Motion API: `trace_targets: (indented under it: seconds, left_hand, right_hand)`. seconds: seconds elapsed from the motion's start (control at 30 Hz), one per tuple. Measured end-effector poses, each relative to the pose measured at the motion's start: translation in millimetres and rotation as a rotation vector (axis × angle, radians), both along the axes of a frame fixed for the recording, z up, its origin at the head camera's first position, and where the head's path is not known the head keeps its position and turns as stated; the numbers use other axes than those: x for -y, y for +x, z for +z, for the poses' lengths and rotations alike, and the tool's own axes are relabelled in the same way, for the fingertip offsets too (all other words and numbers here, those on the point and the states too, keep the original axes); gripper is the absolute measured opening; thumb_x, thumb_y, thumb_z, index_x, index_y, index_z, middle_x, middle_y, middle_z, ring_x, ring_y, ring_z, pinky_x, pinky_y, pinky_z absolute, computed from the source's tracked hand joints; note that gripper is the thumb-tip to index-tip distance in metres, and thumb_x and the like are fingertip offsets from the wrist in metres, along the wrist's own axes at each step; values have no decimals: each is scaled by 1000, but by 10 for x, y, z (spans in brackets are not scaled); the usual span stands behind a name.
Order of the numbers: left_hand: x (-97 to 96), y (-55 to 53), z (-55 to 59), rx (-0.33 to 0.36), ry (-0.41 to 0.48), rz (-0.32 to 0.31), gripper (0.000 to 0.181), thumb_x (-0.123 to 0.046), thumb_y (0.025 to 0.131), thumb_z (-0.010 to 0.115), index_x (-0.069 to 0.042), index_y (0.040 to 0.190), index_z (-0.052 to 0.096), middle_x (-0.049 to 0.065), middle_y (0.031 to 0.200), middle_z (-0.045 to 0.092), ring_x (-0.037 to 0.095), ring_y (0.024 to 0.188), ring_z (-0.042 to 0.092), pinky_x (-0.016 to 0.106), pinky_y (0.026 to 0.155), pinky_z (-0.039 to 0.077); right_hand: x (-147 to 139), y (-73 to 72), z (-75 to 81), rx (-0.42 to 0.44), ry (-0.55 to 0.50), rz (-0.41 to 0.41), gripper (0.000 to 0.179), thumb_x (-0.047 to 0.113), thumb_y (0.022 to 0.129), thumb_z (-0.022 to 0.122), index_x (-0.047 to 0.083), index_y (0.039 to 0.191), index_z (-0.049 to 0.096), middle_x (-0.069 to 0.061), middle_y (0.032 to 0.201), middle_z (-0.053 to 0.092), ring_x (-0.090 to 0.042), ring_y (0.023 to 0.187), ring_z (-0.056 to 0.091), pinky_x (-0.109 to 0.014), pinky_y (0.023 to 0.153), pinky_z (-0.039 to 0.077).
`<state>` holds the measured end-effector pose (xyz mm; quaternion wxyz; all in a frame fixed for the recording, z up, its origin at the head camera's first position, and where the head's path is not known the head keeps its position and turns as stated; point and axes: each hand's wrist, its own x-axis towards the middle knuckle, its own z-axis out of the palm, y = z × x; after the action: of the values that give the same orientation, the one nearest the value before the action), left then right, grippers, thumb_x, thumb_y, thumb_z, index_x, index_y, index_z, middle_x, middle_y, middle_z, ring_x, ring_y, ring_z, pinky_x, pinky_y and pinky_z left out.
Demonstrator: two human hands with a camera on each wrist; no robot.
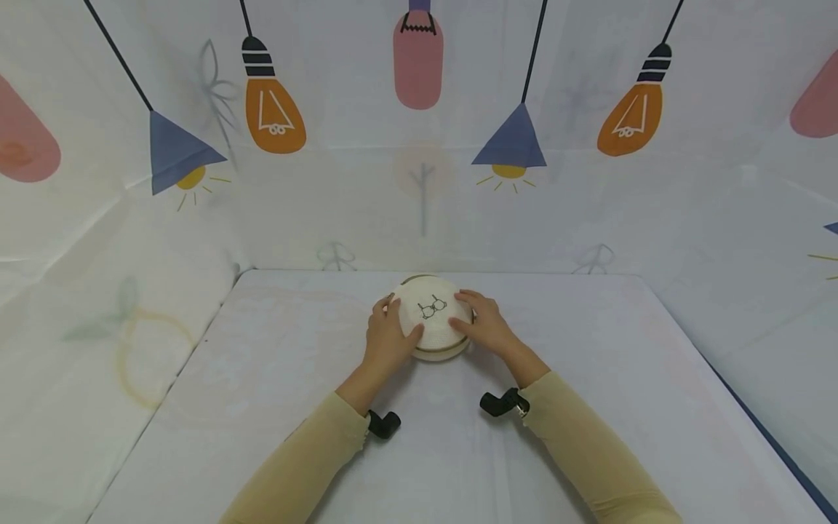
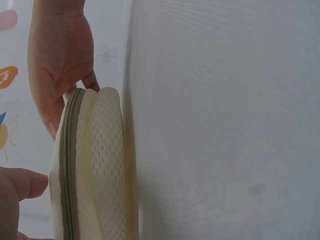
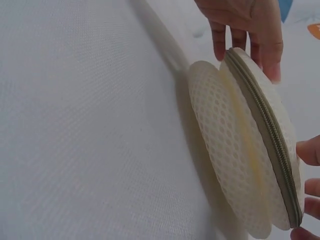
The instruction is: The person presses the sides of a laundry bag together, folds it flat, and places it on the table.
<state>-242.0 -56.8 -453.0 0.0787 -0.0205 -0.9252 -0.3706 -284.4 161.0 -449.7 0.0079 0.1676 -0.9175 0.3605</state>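
A round cream mesh laundry bag (image 1: 432, 331) with a small bra drawing on its top lies near the far edge of the table. My left hand (image 1: 386, 336) holds its left side, thumb on the top and fingers at the rim. On the other side, my right hand (image 1: 489, 326) grips the bag with its thumb on top and fingers spread along the edge. The left wrist view shows an olive zipper (image 2: 69, 165) running round the side, and it looks closed along the visible stretch. Honeycomb mesh (image 3: 225, 145) forms the lower half, seen from the right wrist. Its underside is hidden.
A white cloth covers the table (image 1: 432, 437). Behind it hangs a pale curtain (image 1: 366, 204) printed with lamps and bulbs. Black wrist-worn camera mounts (image 1: 500, 402) stick out inward from both sleeves.
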Motion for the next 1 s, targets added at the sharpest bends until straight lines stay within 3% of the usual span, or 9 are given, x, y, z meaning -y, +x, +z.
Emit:
trace_targets:
  seconds: [0.17,0.47,0.77,1.0]
  left_hand:
    - [-10,23,26,3,-67,-9,75,-41,95,67,-2,152,37,21,156,25,40,143,23,60,111,27]
    - [3,1,16,6,-172,-41,75,-46,95,66,-3,151,40,21,157,27,41,144,22,60,110,26]
    - [20,-67,-20,27,-205,-57,76,-49,94,65,-6,151,41,19,157,30,41,143,25,61,108,28]
    - [16,-113,-24,37,-237,-61,75,-52,93,65,-9,150,44,17,156,35,41,141,28,60,106,30]
  right_hand:
    - [0,-8,-10,-14,23,11,61,28,94,70,2,146,49,-18,156,39,-45,139,33,-55,112,35]
    - [-2,34,-9,-56,144,16,68,38,93,71,5,147,48,-17,155,39,-44,140,31,-59,113,31]
    - [16,86,11,-148,207,19,64,39,93,71,4,143,53,-18,149,47,-44,135,35,-62,109,32]
    - [3,80,-7,-92,209,21,73,48,90,72,6,146,51,-17,151,45,-44,137,33,-62,110,31]
